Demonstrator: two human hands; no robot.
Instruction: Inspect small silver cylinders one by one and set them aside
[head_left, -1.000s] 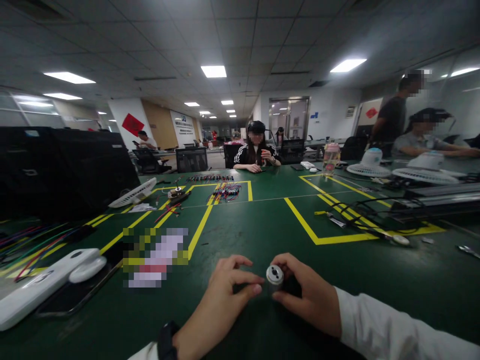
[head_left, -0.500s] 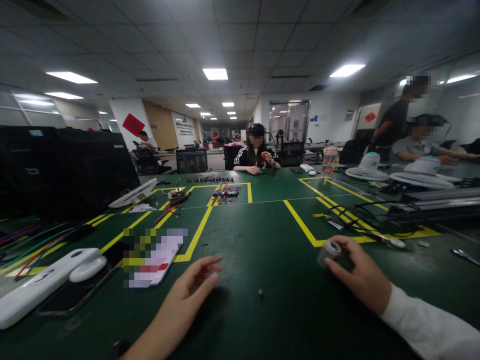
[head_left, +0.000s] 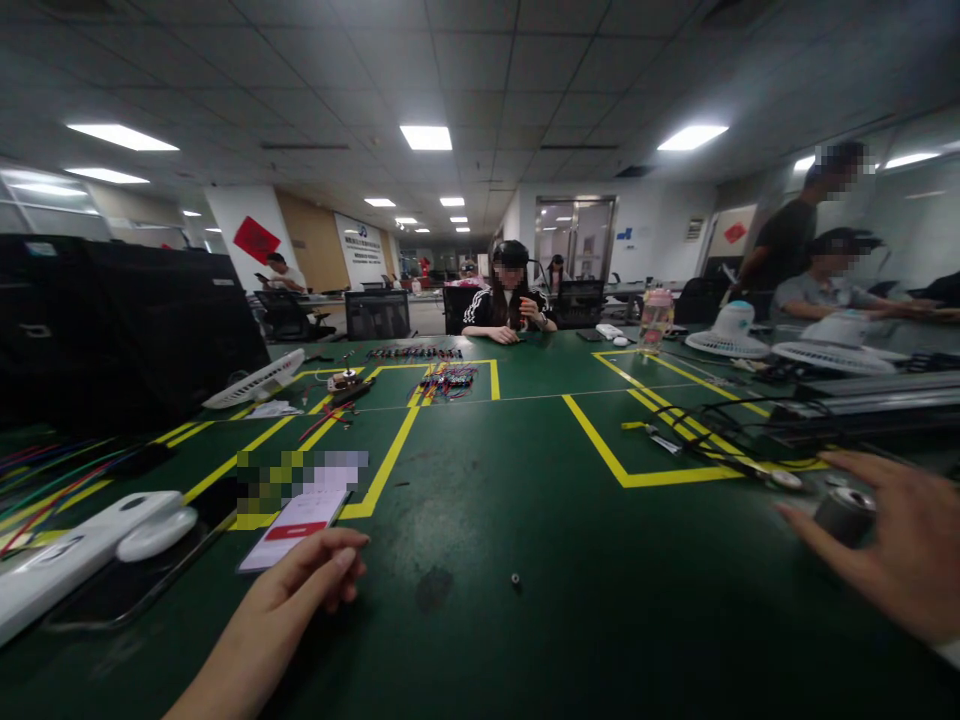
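Swung out to the right edge, the right hand (head_left: 900, 560) grips the small metal cylinder (head_left: 846, 512), seemingly carrying it aside, while the left hand (head_left: 292, 590) lies slack and empty beside the phone (head_left: 296, 520) at lower left; placing it needs a spot clear of the cables (head_left: 720, 425).

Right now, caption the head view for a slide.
Right hand holds a small grey cylinder; left hand lies near a phone on the green table.
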